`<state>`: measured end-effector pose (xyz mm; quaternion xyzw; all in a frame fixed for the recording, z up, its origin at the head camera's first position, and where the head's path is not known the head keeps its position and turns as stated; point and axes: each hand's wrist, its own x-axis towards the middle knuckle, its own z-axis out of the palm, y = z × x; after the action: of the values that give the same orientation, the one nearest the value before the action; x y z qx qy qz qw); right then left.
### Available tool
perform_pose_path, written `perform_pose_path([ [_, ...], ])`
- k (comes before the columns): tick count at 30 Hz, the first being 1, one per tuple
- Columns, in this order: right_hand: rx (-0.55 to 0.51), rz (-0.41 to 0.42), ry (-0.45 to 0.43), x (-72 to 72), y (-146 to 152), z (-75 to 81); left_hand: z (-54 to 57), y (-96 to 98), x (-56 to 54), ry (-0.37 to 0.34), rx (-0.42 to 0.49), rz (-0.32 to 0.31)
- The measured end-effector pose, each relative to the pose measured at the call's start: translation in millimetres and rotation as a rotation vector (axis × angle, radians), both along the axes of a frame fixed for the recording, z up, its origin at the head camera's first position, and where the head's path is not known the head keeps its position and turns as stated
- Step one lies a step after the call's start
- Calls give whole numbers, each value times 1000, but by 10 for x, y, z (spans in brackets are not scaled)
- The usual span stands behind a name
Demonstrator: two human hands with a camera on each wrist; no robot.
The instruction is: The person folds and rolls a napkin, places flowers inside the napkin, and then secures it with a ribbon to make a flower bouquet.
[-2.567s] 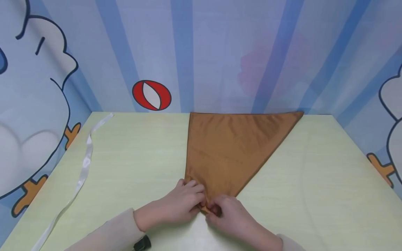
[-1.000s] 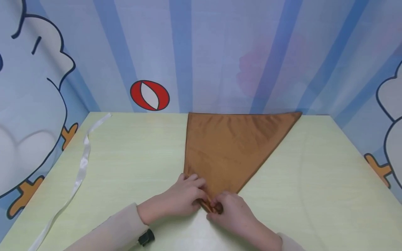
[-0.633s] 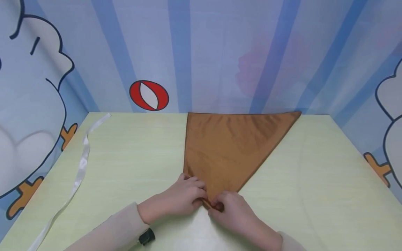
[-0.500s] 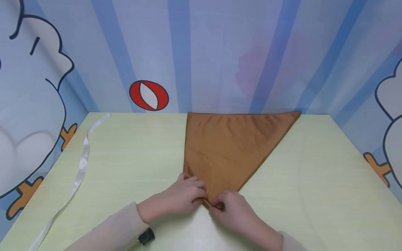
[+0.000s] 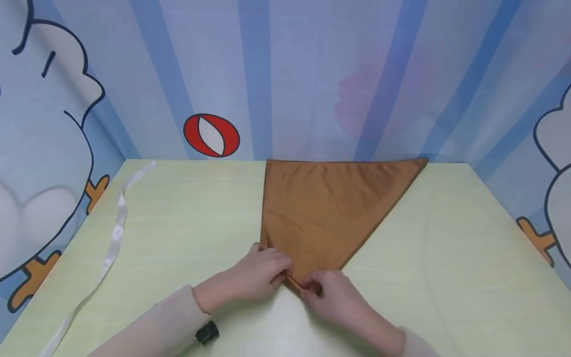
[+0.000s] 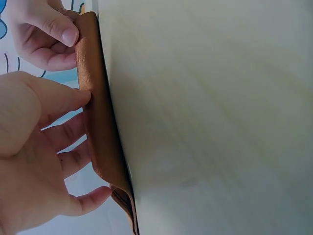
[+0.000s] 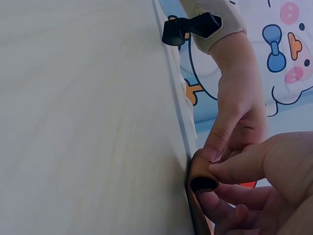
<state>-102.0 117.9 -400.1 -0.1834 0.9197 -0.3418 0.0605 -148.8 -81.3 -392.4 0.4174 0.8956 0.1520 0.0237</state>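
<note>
A brown cloth (image 5: 330, 213) lies on the table, its far edge wide and its sides narrowing toward the person. The near edge is turned over into a small roll (image 6: 101, 132), whose hollow end shows in the right wrist view. My left hand (image 5: 256, 272) holds the left part of this roll, with thumb on the near side and fingers spread along the other. At the right end, my right hand (image 5: 334, 297) pinches the roll between thumb and fingers. The two hands are close together, and the fingertips beyond the roll are partly hidden.
A white ribbon (image 5: 117, 233) runs loosely along the left side of the pale table (image 5: 196, 213). A printed backdrop (image 5: 303, 79) with blue stripes rises behind the table's far edge. A black wrist device (image 5: 207, 332) sits below the left sleeve.
Both hands have moved slightly away from the person, turning the near edge of the cloth over into a tighter roll. The far part of the cloth and the ribbon have stayed in place.
</note>
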Motion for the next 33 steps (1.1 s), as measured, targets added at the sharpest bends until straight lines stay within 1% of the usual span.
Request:
perform_pose_path([
  [4, -6, -5, -5, -17, 12, -4, 4, 4, -12, -5, -13, 10],
  [9, -6, -9, 29, -19, 27, 2, 10, -1, -27, 2, -30, 17],
  [12, 12, -12, 53, -17, 32, 6, 11, -6, -33, 10, -41, 11],
  [20, 68, -43, 77, -14, 28, 11, -4, -11, -47, 47, -63, -9],
  [26, 120, -60, 114, -2, 13, 9, -15, 2, -55, 61, -68, -9],
  [33, 128, -56, 69, -23, 25, 15, -21, 29, -62, 107, -76, -14],
])
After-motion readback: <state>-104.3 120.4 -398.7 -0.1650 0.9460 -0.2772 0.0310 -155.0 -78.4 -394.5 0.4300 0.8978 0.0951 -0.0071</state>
